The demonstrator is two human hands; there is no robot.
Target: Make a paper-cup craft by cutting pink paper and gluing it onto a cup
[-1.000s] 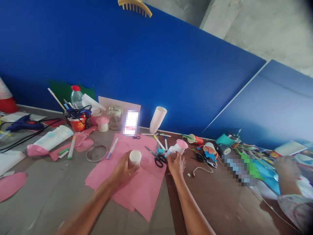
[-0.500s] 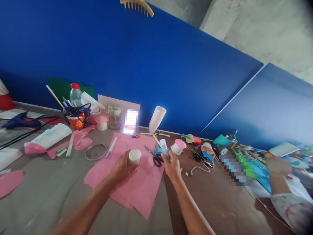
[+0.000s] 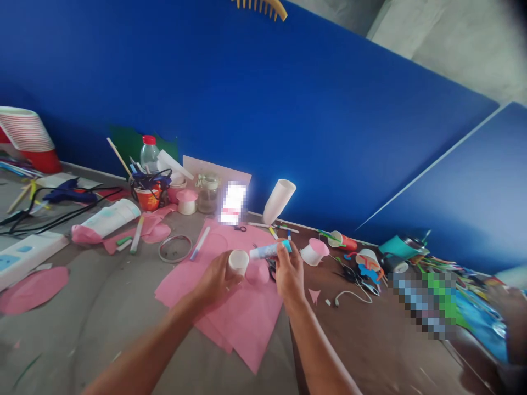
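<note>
My left hand (image 3: 212, 281) is wrapped round a small white paper cup (image 3: 239, 260), its round end facing up. In my right hand (image 3: 290, 274) I grip a glue stick (image 3: 264, 252), a pale blue and white tube with a teal end by my thumb. The tube lies nearly level, its white end pointing at the cup, close beside it. Below both hands lie overlapping sheets of pink paper (image 3: 242, 329) and a small pink disc (image 3: 258, 272). Black scissors (image 3: 272, 270) are partly hidden behind my right hand.
A lit phone (image 3: 233, 203) and a tall white cup (image 3: 279, 202) stand by the blue partition (image 3: 247, 99). A pink-topped cup (image 3: 315, 253) sits right of my hands, a tape roll (image 3: 175, 249) left. Another person's arm (image 3: 516, 315) is at far right.
The glue stick has swung from upright to nearly level, towards the cup. My right hand has come closer to the left. The view has shifted left; the other person's arm has moved.
</note>
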